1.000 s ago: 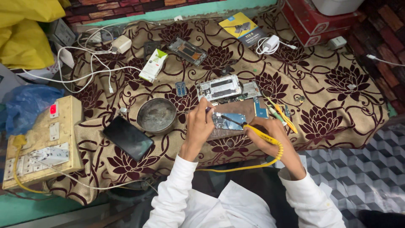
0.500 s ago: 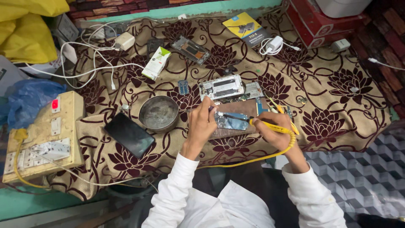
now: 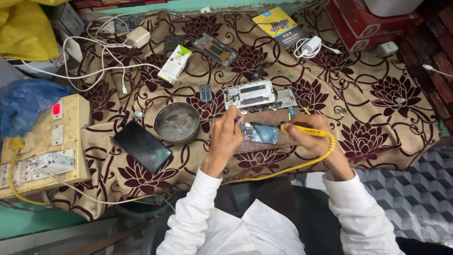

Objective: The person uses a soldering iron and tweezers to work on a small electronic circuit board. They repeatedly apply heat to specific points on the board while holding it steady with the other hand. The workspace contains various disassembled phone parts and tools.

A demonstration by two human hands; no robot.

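Left hand (image 3: 226,137) fingers press together on the blue circuit board (image 3: 261,133); right hand (image 3: 309,137) fingers pinch the yellow soldering iron (image 3: 306,131) beside it.

On the tabletop (image 3: 387,123), the circuit board (image 3: 260,132) lies between the left hand (image 3: 226,137) and right hand (image 3: 309,137). Behind it lies a phone frame (image 3: 249,93); left of the left hand sits a bowl (image 3: 177,123), then a phone (image 3: 142,147), then a switchboard (image 3: 45,146).
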